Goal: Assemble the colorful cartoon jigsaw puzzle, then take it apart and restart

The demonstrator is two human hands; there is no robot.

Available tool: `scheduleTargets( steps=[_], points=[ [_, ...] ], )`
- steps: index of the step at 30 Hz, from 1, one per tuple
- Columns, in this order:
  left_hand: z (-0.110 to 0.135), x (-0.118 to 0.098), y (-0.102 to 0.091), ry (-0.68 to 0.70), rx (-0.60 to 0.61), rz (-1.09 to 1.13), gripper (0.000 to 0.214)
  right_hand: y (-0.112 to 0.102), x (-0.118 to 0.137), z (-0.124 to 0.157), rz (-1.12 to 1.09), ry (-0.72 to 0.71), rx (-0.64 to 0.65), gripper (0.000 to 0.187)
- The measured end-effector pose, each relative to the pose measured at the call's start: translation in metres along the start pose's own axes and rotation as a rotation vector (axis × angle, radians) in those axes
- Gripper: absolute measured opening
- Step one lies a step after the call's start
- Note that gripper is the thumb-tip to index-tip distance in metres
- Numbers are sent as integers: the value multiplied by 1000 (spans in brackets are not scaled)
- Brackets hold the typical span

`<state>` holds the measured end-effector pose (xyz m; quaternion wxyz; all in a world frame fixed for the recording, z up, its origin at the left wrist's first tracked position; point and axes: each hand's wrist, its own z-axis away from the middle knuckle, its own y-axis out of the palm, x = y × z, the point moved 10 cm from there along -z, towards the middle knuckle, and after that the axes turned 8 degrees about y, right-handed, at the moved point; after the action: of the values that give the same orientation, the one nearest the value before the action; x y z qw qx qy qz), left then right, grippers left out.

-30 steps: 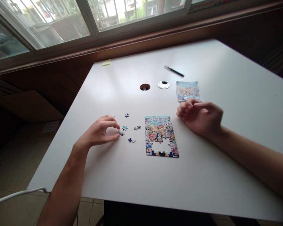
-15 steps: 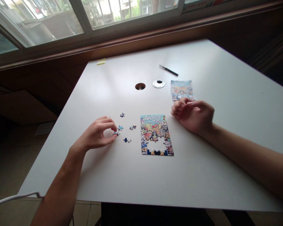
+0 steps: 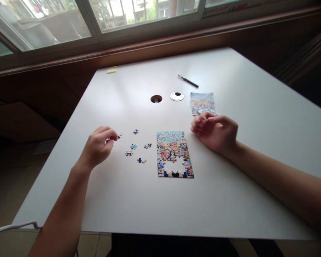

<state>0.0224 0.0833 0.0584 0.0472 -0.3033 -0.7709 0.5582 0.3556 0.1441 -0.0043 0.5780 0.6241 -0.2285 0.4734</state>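
A rectangular picture puzzle lies on the white table, with a gap in its lower part. To its left several loose puzzle pieces are scattered. My left hand is at the left of these, its fingers curled in toward the thumb; a small pale patch shows between them, too unclear to name. Just beyond its fingertips lies another puzzle piece, partly hidden. My right hand rests on its side to the right of the puzzle, fingers loosely folded, with nothing visible in it. It touches or overlaps the near edge of a printed picture sheet.
Toward the back are a cable hole, a round metal cover and a black pen. A yellow sticky note is at the far left edge. A white cable crosses the near left corner. Windows stand behind.
My left hand has moved left and slightly away from me, off the middle pieces, and its fingers have curled closer together. My right hand keeps its pose. The whole view has shifted slightly.
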Motion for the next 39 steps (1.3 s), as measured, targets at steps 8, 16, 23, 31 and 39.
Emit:
scheduleTargets(
  steps=[8, 16, 23, 31, 39],
  points=[
    [2, 9, 0, -33, 1, -91, 18, -4, -1, -2, 23, 3, 2, 15],
    [-2, -41, 16, 168, 125, 46, 16, -4, -2, -3, 44, -12, 19, 18],
    [14, 49, -12, -296, -40, -269, 25, -2, 0, -3, 53, -18, 42, 19],
    [10, 35, 7, -260, 40, -211, 20, -2, 0, -3, 33, -11, 24, 15],
    [5, 22, 11, -187, 35, -167, 22, -4, -2, -3, 17, -9, 22, 13]
  ],
)
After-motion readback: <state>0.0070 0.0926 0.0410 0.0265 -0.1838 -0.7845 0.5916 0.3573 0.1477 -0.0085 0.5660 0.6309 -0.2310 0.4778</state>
